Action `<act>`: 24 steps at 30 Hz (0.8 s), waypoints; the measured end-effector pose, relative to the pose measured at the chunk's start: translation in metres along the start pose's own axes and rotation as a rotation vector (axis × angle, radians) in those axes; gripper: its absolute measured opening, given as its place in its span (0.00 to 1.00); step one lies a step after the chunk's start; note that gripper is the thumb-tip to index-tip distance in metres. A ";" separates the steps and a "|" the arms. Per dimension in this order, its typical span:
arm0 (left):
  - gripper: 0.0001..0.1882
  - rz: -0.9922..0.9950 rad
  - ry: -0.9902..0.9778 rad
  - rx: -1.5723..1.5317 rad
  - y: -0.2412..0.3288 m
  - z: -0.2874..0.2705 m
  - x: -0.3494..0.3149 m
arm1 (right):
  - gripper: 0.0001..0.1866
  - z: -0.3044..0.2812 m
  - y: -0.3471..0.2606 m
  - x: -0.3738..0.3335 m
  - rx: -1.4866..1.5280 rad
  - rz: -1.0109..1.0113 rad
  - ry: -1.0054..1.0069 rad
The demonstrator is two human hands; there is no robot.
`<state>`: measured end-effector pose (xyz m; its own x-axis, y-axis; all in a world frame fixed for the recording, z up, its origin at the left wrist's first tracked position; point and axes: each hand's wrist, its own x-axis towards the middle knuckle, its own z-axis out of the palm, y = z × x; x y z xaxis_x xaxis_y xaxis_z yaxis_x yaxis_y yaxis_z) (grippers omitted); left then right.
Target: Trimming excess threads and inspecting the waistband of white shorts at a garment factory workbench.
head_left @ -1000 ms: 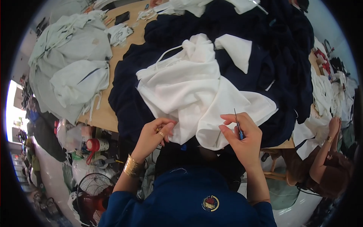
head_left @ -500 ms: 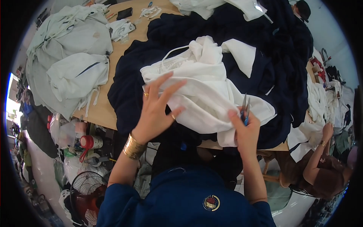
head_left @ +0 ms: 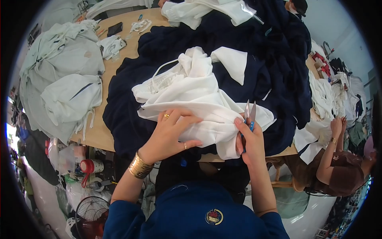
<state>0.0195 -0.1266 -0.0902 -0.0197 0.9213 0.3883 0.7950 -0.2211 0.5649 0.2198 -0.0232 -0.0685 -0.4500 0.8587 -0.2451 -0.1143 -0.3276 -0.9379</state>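
A white garment (head_left: pixel 181 93) with a gathered waist and a drawcord loop lies bunched on a heap of dark navy fabric (head_left: pixel 123 95). My left hand (head_left: pixel 171 133), with rings and a wide gold bracelet, rests on the garment's near edge. Its fingers are stretched over the cloth and the thumb stands apart from them. My right hand (head_left: pixel 252 141) grips small scissors (head_left: pixel 250 113) with blue handles, blades pointing away from me and spread apart. Its thumb also presses the right side of the garment. What the right fingers do underneath is partly hidden.
Pale garments (head_left: pixel 59 67) are piled at the left of the wooden table (head_left: pixel 129 38). More white clothing (head_left: pixel 207 12) lies at the far side. A red-lidded flask (head_left: pixel 91 166) and a fan (head_left: pixel 92 211) stand lower left. Another person (head_left: pixel 338 167) works at the right.
My left hand has come down from a raised, spread pose onto the garment's near edge. The right hand keeps the scissors, whose blades look wider apart. The whole view has shifted slightly.
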 end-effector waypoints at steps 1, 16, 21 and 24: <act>0.21 0.009 0.001 0.040 0.000 0.001 -0.001 | 0.14 0.001 0.000 0.001 0.000 -0.001 -0.003; 0.15 0.043 0.607 0.024 0.002 0.044 -0.047 | 0.09 -0.005 0.010 0.011 0.652 0.179 -0.032; 0.19 0.043 0.538 0.051 0.003 0.056 -0.057 | 0.09 -0.010 0.013 0.017 0.679 0.160 -0.067; 0.20 -0.014 0.532 0.050 0.004 0.057 -0.059 | 0.09 -0.010 0.014 0.017 0.660 0.150 -0.048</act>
<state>0.0585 -0.1639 -0.1523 -0.3252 0.6320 0.7034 0.8198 -0.1823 0.5428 0.2196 -0.0095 -0.0877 -0.5404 0.7719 -0.3348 -0.5574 -0.6265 -0.5448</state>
